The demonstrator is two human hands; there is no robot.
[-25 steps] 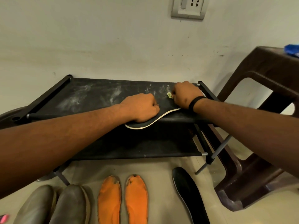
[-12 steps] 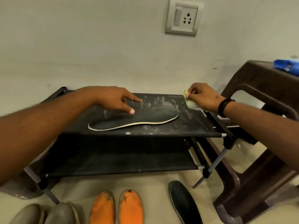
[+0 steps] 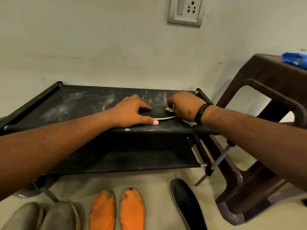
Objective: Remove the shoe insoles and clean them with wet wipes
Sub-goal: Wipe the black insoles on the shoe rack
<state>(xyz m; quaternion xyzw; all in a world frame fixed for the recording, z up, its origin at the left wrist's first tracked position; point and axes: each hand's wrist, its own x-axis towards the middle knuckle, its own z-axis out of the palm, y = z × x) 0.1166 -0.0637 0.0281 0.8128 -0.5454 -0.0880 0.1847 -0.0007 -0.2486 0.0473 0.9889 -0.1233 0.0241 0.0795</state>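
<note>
On the rack's top shelf [image 3: 74, 103], his left hand [image 3: 131, 112] presses flat on the black insole [image 3: 159, 112]; his right hand [image 3: 184, 105] pinches a greenish wipe [image 3: 169, 109] against it.

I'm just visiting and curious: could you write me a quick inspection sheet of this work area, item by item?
Surface: black fabric shoe rack, top shelf streaked with white dust.
Job's things: black insole flat on the top shelf; greenish wet wipe on it; second black insole and two orange insoles on the floor.
Clutter: pair of grey shoes on the floor; blue packet on the brown plastic chair.
Grippers: left hand presses flat on the insole; right hand pinches the wipe against it.
Cables: nothing seen.
Surroundings: pale wall with a switch and socket plate; beige floor.
</note>
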